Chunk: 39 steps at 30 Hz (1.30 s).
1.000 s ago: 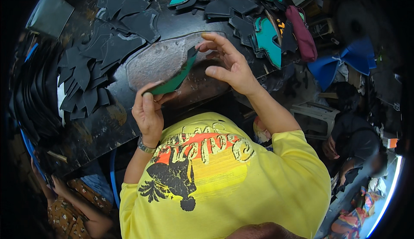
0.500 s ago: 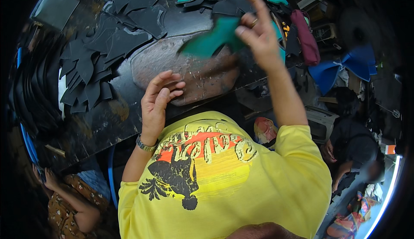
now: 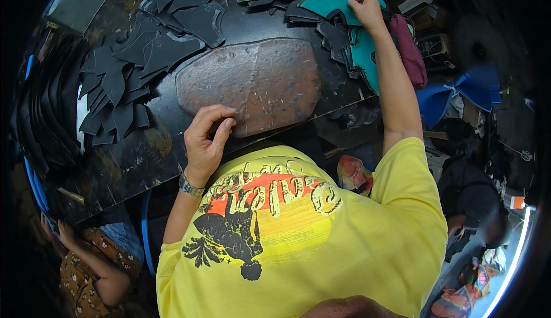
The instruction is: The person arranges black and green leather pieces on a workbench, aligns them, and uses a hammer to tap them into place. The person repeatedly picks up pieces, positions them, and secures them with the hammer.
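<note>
At the far right of the table, my right hand (image 3: 367, 9) has its thumb and a finger at the edge of a teal cut sheet piece (image 3: 328, 3), its index finger stretched out. That piece rests on a pile of dark pieces, among other teal ones. My left hand (image 3: 205, 137) hovers by the near edge of a flat brown slab (image 3: 252, 82). Its fingers are loosely curled, a small gap shows between thumb and forefinger, and nothing is in it. A watch circles the left wrist.
Black cut pieces (image 3: 117, 80) lie heaped on the left of the dark table, beside a stack of curved black sheets (image 3: 49, 105). A maroon pouch (image 3: 408, 51) is at the right edge. Another person's arm (image 3: 94, 263) shows at lower left; a blue bent sheet (image 3: 459, 91) lies right.
My right hand has carried the teal piece from over the slab to the far-right pile, where it now lies flat. My left hand has curled slightly and shifted a little nearer to me.
</note>
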### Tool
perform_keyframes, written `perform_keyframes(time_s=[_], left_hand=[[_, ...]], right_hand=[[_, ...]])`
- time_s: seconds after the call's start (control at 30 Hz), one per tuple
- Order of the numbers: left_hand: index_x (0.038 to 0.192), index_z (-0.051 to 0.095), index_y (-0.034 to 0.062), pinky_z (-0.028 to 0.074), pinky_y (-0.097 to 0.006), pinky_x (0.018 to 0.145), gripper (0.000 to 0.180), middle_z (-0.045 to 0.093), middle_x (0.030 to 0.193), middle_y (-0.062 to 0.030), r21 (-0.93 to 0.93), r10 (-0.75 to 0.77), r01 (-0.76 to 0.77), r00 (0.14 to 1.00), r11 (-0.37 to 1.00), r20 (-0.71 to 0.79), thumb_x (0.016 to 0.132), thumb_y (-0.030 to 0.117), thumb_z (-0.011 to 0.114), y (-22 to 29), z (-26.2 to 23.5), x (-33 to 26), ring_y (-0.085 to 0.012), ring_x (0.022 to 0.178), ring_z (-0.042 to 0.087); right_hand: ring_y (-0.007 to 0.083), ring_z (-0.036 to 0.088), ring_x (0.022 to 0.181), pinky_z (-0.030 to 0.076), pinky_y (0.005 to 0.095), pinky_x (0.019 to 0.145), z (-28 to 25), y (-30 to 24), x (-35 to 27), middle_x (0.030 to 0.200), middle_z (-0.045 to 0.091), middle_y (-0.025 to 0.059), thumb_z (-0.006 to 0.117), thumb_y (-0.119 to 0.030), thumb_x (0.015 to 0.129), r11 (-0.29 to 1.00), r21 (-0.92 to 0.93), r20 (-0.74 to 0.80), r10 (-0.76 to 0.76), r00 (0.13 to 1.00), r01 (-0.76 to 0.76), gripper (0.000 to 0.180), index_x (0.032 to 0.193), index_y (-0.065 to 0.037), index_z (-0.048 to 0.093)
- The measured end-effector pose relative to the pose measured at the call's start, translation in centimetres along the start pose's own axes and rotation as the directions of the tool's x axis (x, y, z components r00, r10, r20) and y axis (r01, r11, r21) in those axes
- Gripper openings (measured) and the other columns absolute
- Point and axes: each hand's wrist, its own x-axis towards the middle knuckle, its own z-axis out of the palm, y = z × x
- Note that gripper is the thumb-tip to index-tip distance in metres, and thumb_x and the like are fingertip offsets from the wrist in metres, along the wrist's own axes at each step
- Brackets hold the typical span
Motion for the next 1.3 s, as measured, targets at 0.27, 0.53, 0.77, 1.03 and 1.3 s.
perform_keyframes(time_s=[0.27,0.53,0.77,1.03,1.3], left_hand=[[0.108,0.073,-0.0007,0.054,-0.024,0.069,0.016,0.07,0.102,-0.0091,0.048,0.055,-0.055,0.998,0.997,0.004,0.094,-0.004,0.068,0.0,0.0,0.3,-0.0138,0.08,0.07],[0.11,0.074,-0.0009,0.051,-0.023,0.061,0.017,0.07,0.089,-0.0083,0.023,-0.035,0.036,0.999,0.999,-0.021,0.096,-0.005,0.067,0.7,-0.2,-0.8,-0.0111,0.069,0.066],[0.106,0.076,0.0005,0.048,-0.028,0.061,0.02,0.069,0.081,-0.0098,0.287,0.163,-0.143,0.986,0.947,-0.046,0.088,-0.007,0.072,0.9,-0.7,-2.3,-0.0178,0.065,0.063],[0.102,0.075,0.0006,0.051,-0.032,0.063,0.018,0.072,0.084,-0.0119,0.335,0.174,-0.157,0.985,0.929,-0.02,0.086,-0.007,0.073,0.6,-0.4,-2.0,-0.0232,0.07,0.067],[0.1,0.076,0.0011,0.052,-0.033,0.063,0.016,0.073,0.083,-0.012,0.383,0.151,-0.149,0.988,0.911,0.026,0.085,-0.004,0.074,0.9,-0.3,-1.6,-0.0255,0.069,0.068]], right_hand=[[0.0274,0.066,0.109,0.052,0.0391,0.096,-0.2,-11.6,-8.9,0.117,0.068,0.0134,0.072,-0.011,0.088,0.957,-0.037,-0.18,-0.29,0.94,0.289,0.07,0.154,-0.017,0.047],[0.0149,0.062,0.086,0.052,0.0318,0.083,4.6,-18.9,-19.0,0.096,0.065,0.0058,0.071,-0.004,0.091,0.908,0.035,0.263,-0.411,0.873,0.417,0.073,0.157,-0.014,0.043],[0.0146,0.064,0.08,0.053,0.032,0.077,-1.0,-11.7,-10.3,0.088,0.07,0.0054,0.072,-0.017,0.093,0.955,0.223,-0.086,-0.181,0.98,0.196,0.06,0.149,-0.014,0.053],[0.0429,0.054,0.136,0.045,0.0465,0.112,-8.0,6.0,6.9,0.146,0.055,0.0282,0.082,-0.052,0.081,0.909,-0.364,-0.12,0.17,0.978,-0.202,0.104,0.161,-0.01,0.032],[0.0384,0.03,0.154,0.027,0.048,0.126,-6.7,9.2,9.6,0.167,0.027,0.0275,0.098,-0.053,0.055,0.858,-0.221,0.138,0.497,0.856,-0.463,0.147,0.165,-0.002,0.016]])
